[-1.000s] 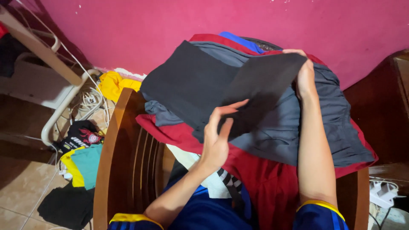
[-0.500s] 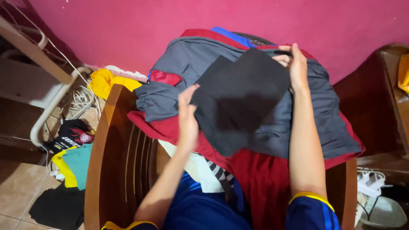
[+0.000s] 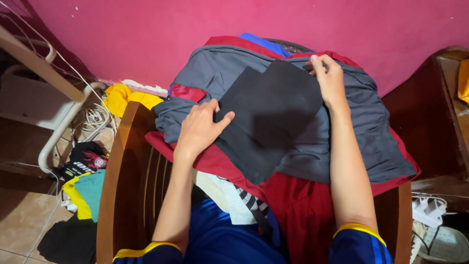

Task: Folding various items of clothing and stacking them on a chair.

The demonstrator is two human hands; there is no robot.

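Observation:
A black folded garment (image 3: pixel 271 117) lies flat on top of a grey garment (image 3: pixel 361 122), which rests on a red cloth (image 3: pixel 298 205) over a wooden chair (image 3: pixel 122 186). My left hand (image 3: pixel 200 128) presses flat on the black garment's left edge, fingers together. Up at the garment's far right corner, my right hand (image 3: pixel 328 78) pinches the fabric. A blue piece (image 3: pixel 264 44) peeks out at the back of the pile. My sleeves are blue with yellow cuffs.
A pink wall stands behind the chair. Yellow cloth (image 3: pixel 119 98), a teal garment (image 3: pixel 90 193) and dark clothes (image 3: pixel 83 159) lie on the tiled floor at left, beside white tubing (image 3: pixel 63 127) and cables. A dark wooden unit (image 3: pixel 439 107) is at right, with a power strip (image 3: pixel 430 210) below.
The black garment has been folded over and laid flat on the grey one. My left hand moved from holding it up to pressing its left edge; my right hand stayed at the far corner.

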